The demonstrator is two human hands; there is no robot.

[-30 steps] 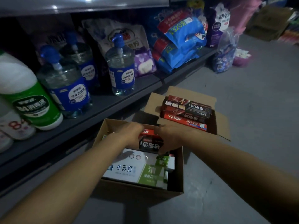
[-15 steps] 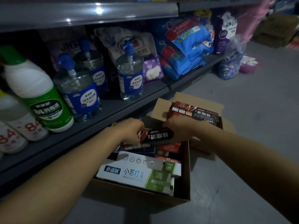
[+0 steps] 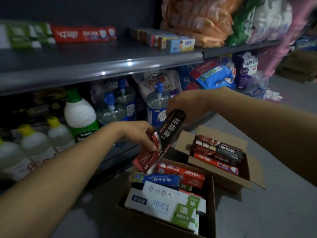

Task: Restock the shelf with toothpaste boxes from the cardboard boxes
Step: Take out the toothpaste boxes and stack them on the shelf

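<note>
Toothpaste boxes, a black-and-red pair (image 3: 161, 140), hang tilted between my hands above the near cardboard box (image 3: 211, 203). My left hand (image 3: 140, 134) pinches the lower red end with curled fingers; my right hand (image 3: 185, 105) grips the upper black end. More cartons fill this box and the far cardboard box (image 3: 212, 134) beside it. The upper shelf (image 3: 103, 66) already holds red and green cartons at its back. As I see it, the risk is the two boxes sliding apart on the lift, since each hand grips a different end, or clipping the shelf's front lip.
</note>
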